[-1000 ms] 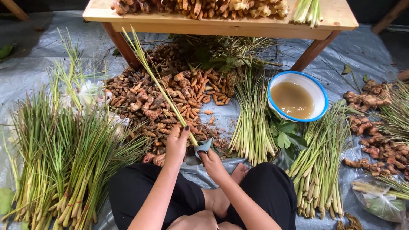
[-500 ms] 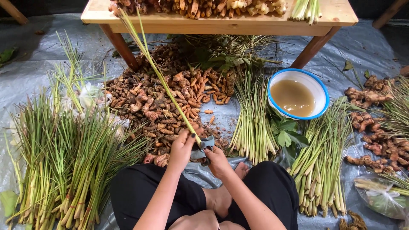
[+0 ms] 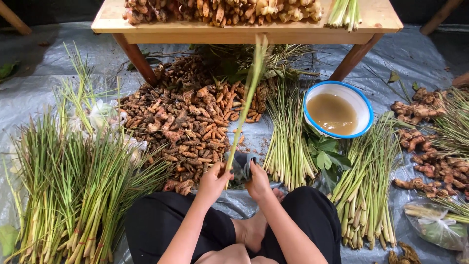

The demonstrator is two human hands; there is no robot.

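My left hand [image 3: 213, 182] grips the lower end of a long green lemongrass stalk [image 3: 245, 106] that stands nearly upright, its tip blurred in front of the wooden table [image 3: 244, 27]. My right hand [image 3: 257, 179] is closed on a dark grey cloth [image 3: 241, 167] wrapped against the base of the stalk. Both hands meet just above my knees, over the grey plastic sheet. A heap of orange-brown turmeric roots [image 3: 185, 122] lies right beyond my hands.
Large lemongrass bundles [image 3: 63, 190] lie at left; smaller bundles lie at centre [image 3: 288, 137] and right [image 3: 366, 186]. A blue-rimmed bowl [image 3: 360, 104] of murky water sits at right. Ginger roots [image 3: 430, 151] lie far right, with a plastic bag [image 3: 435, 225] nearby. The table holds more roots.
The stalk has swung from leaning left to nearly upright. My hands have come closer together around its base, with the cloth against it.
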